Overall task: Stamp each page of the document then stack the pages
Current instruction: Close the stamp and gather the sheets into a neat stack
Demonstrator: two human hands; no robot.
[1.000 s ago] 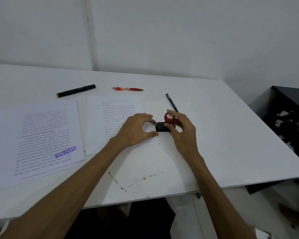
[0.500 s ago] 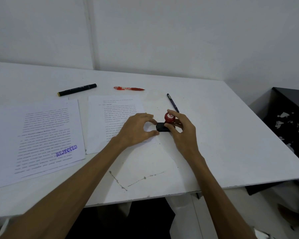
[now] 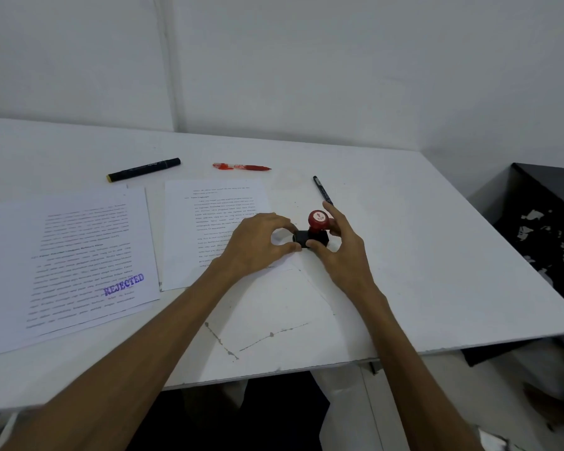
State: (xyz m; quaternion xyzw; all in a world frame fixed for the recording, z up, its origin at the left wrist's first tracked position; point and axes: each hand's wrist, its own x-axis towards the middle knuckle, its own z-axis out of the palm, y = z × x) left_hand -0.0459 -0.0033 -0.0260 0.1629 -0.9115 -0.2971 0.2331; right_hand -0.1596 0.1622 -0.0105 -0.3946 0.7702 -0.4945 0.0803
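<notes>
A stamp (image 3: 314, 230) with a red knob marked TOP and a black base stands on the white table (image 3: 404, 255), at the right edge of an unstamped printed page (image 3: 209, 216). My right hand (image 3: 341, 252) grips the stamp, thumb on the base front, fingers behind the knob. My left hand (image 3: 258, 245) lies on that page, thumb and forefinger touching the left end of the black base. Further left lies a page (image 3: 85, 249) stamped REJECTED in purple, with more sheets under it.
Along the far side lie a black marker (image 3: 144, 169), a red pen (image 3: 241, 166) and a dark pen (image 3: 322, 189). A black cabinet (image 3: 547, 229) stands right of the table. The table's front edge runs just below my forearms.
Both hands stay on the stamp in nearly the same pose. The view has shifted slightly.
</notes>
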